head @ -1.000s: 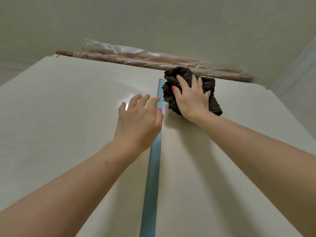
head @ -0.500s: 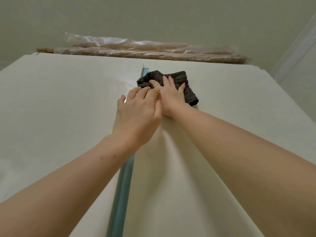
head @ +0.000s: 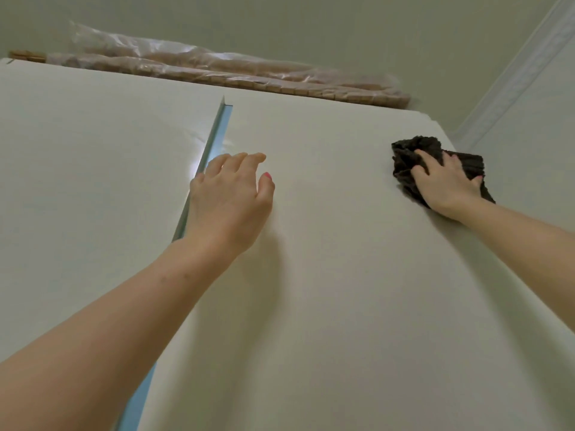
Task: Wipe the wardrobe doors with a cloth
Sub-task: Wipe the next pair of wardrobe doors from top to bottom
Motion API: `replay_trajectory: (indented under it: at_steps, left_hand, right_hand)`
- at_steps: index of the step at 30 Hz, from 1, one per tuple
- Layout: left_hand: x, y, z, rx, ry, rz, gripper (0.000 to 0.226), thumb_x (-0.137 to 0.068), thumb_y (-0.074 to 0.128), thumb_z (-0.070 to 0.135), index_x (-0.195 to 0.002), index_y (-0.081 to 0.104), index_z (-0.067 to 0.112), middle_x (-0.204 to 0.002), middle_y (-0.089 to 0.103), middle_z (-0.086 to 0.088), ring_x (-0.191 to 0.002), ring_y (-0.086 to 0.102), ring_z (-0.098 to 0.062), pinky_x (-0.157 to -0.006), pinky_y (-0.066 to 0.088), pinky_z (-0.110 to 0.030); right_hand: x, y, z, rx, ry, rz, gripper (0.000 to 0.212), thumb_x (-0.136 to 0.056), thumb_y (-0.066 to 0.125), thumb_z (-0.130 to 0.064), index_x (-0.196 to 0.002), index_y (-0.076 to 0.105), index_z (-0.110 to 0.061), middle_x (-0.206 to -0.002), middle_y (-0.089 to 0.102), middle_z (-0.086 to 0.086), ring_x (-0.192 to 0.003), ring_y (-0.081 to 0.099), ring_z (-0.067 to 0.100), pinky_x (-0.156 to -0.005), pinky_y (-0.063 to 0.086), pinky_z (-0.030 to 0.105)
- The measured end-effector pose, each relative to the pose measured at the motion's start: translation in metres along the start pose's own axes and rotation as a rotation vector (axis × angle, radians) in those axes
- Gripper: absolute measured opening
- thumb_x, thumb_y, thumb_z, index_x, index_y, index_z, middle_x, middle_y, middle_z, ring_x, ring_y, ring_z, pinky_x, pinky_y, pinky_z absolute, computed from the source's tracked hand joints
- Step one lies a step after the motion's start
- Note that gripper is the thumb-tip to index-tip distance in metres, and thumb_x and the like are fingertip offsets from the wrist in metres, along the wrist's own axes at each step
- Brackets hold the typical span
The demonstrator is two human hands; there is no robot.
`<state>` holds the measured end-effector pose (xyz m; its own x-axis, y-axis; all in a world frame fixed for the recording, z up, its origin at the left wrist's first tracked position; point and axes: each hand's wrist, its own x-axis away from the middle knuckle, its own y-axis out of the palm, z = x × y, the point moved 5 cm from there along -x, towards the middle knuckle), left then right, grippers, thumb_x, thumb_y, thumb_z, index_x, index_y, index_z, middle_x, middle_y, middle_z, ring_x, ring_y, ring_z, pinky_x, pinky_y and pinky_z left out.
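Two cream wardrobe doors fill the view from below, the left door (head: 93,181) and the right door (head: 326,275), split by a blue-grey metal strip (head: 214,138). My right hand (head: 445,185) presses a dark, nubby cloth (head: 404,160) flat against the right door near its upper right corner. My left hand (head: 230,197) rests on the right door just beside the strip, fingers spread, holding nothing.
Long rolls wrapped in clear plastic (head: 217,73) lie along the top of the wardrobe. The ceiling is above them, and a white wall moulding (head: 522,66) runs down the right side next to the wardrobe's edge.
My right hand has swept the cloth from beside the centre strip across to the right edge of the right door. My left hand stayed by the strip.
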<state>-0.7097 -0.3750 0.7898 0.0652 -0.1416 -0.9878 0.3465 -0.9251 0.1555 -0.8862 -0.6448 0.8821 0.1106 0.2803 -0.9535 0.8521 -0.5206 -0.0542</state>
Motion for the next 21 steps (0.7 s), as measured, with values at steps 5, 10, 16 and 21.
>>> replay_trajectory:
  at_steps: [5, 10, 16, 21]
  left_hand:
    - [0.012, -0.001, -0.002, 0.005, -0.006, 0.007, 0.042, -0.098, 0.031, 0.031, -0.139, 0.038, 0.03, -0.146, 0.038, 0.01, -0.14, 0.022, -0.013, -0.109, 0.02, -0.036]
    - [0.024, -0.014, -0.008, 0.008, 0.017, 0.016, 0.041, -0.098, 0.031, 0.032, -0.138, 0.039, 0.031, -0.145, 0.04, 0.008, -0.138, 0.024, -0.014, -0.109, 0.022, -0.037]
    - [0.03, -0.021, -0.016, 0.049, -0.022, 0.023, 0.04, -0.098, 0.032, 0.031, -0.137, 0.04, 0.033, -0.144, 0.041, 0.009, -0.137, 0.026, -0.014, -0.108, 0.023, -0.036]
    - [0.042, -0.034, -0.024, 0.057, -0.023, 0.022, 0.04, -0.098, 0.032, 0.033, -0.138, 0.038, 0.034, -0.145, 0.04, 0.01, -0.137, 0.024, -0.012, -0.108, 0.023, -0.033]
  right_hand:
    - [0.022, -0.002, 0.014, -0.043, -0.011, -0.001, 0.049, -0.098, 0.025, -0.045, -0.147, 0.018, -0.045, -0.16, 0.007, 0.002, -0.147, -0.002, 0.021, -0.114, -0.001, 0.06]
    - [0.098, 0.006, 0.04, -0.069, -0.062, 0.025, 0.046, -0.099, 0.029, -0.046, -0.144, 0.02, -0.05, -0.16, 0.009, -0.003, -0.147, -0.002, 0.013, -0.116, -0.003, 0.053]
    - [0.125, 0.015, -0.025, -0.034, -0.058, -0.02, 0.051, -0.097, 0.02, -0.054, -0.147, 0.013, -0.046, -0.16, 0.002, 0.003, -0.147, -0.006, 0.024, -0.112, -0.003, 0.061]
    - [0.151, 0.034, -0.148, 0.008, -0.345, -0.095, 0.052, -0.099, 0.016, -0.054, -0.148, 0.004, -0.045, -0.16, -0.009, 0.008, -0.144, -0.016, 0.033, -0.109, -0.008, 0.065]
